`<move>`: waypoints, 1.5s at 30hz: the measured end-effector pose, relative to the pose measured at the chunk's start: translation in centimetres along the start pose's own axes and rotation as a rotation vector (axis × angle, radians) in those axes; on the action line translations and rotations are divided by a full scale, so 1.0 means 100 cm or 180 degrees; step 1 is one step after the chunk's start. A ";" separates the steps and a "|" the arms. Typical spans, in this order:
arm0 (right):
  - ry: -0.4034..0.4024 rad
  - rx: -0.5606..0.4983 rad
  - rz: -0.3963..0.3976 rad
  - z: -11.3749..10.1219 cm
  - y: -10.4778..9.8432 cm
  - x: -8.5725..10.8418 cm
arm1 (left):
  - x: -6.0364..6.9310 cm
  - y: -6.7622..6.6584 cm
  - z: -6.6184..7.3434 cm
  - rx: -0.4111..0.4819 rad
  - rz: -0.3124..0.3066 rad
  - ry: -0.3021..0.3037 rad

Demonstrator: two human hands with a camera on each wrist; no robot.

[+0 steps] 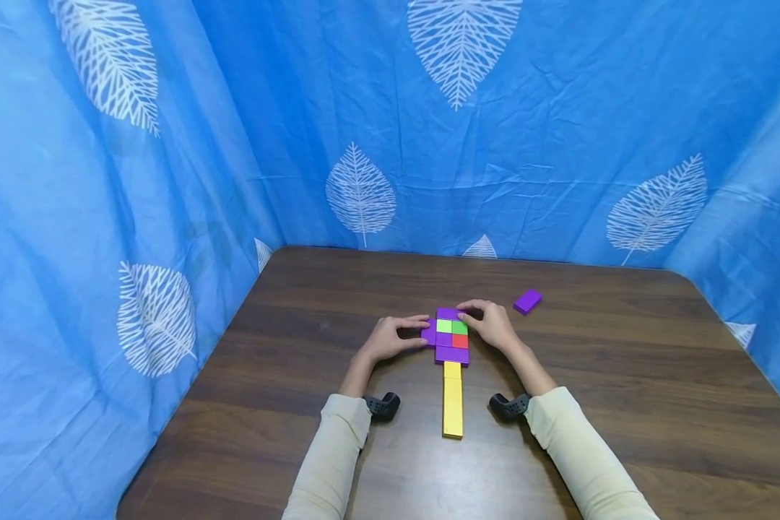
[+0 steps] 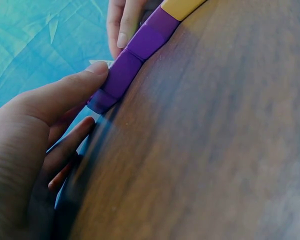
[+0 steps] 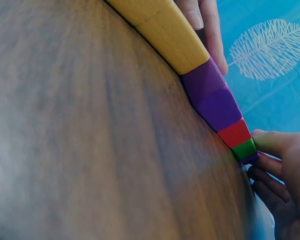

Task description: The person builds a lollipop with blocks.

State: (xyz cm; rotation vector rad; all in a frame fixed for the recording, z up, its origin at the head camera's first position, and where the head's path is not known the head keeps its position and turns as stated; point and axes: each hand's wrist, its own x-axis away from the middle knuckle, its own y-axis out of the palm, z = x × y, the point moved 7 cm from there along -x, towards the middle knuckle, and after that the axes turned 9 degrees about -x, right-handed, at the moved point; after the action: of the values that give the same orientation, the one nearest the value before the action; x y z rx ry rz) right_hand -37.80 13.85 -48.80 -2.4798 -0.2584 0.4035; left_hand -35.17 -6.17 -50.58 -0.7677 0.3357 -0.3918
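Flat coloured blocks lie together on the wooden table. The left hand (image 1: 386,338) pinches a purple block (image 1: 429,333) on the left side of the group, its thumb (image 2: 85,82) against the near end. At the group's far right corner, the right hand (image 1: 490,323) holds the far purple block (image 1: 447,313) with thumb and forefinger. Between the hands are a light green block (image 1: 444,326), a green block (image 1: 459,328), a purple square (image 1: 444,339) and a red block (image 1: 459,341). Nearer lies another purple block (image 1: 451,354), with a yellow strip (image 1: 452,406) running from it.
A loose purple block (image 1: 528,302) lies apart, beyond the right hand. Blue curtains (image 1: 546,130) with white leaf prints hang behind and beside the brown wooden table (image 1: 624,361). Dark wrist devices (image 1: 382,406) sit by both sleeves.
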 end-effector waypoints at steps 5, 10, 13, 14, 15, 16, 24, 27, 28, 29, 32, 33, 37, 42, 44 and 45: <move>-0.0004 0.0002 0.0016 0.000 0.000 -0.001 | 0.000 0.000 0.000 -0.0037 0.0026 0.0026; -0.0014 -0.0013 0.0021 0.001 0.000 -0.001 | 0.000 -0.001 0.000 -0.0053 0.0036 0.0023; -0.0014 -0.0008 0.0009 0.001 0.001 -0.001 | 0.000 -0.001 0.000 -0.0044 0.0039 0.0027; -0.0005 -0.0006 0.0009 0.002 0.001 -0.001 | 0.000 -0.001 0.000 -0.0045 0.0036 0.0028; -0.0001 -0.0003 0.0013 0.002 0.001 0.000 | 0.000 -0.001 0.000 -0.0045 0.0032 0.0028; 0.0005 0.0000 0.0022 0.002 0.000 -0.001 | 0.000 -0.001 0.001 -0.0047 0.0030 0.0036; -0.0140 -0.0173 0.0243 0.002 -0.005 0.002 | -0.001 -0.001 0.001 -0.0031 0.0042 0.0040; -0.0184 -0.0224 0.0327 0.004 -0.009 0.008 | 0.002 0.000 0.000 -0.0068 -0.0004 0.0014; -0.0209 -0.0228 0.0367 0.005 -0.012 0.009 | 0.002 0.000 0.000 -0.0075 -0.0011 0.0012; -0.0247 -0.0234 0.0424 0.005 -0.015 0.009 | 0.001 0.000 0.000 -0.0079 -0.0006 0.0016; -0.0384 -0.0262 0.0673 0.006 -0.030 0.011 | 0.001 -0.001 0.000 -0.0049 0.0041 0.0035; -0.0439 -0.0275 0.0769 0.007 -0.036 0.012 | 0.001 -0.001 0.001 -0.0031 0.0055 0.0042; -0.0572 -0.0196 0.1125 0.013 -0.060 0.015 | 0.000 -0.002 0.001 -0.0024 0.0077 0.0054; -0.0385 -0.0033 0.1392 0.032 -0.083 0.022 | 0.001 -0.001 0.001 -0.0053 0.0057 0.0062; -0.0217 -0.0008 0.1434 0.042 -0.090 0.024 | 0.002 -0.001 0.001 -0.0046 0.0056 0.0051; -0.0122 -0.0023 0.1435 0.047 -0.092 0.025 | 0.002 -0.001 0.000 -0.0047 0.0056 0.0046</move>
State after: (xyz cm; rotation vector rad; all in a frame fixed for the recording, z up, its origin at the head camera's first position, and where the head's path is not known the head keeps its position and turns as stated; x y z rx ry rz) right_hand -37.88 24.41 -47.50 -2.5290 0.2925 0.6339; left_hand -35.03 -6.27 -50.54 -0.7761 0.3590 -0.3790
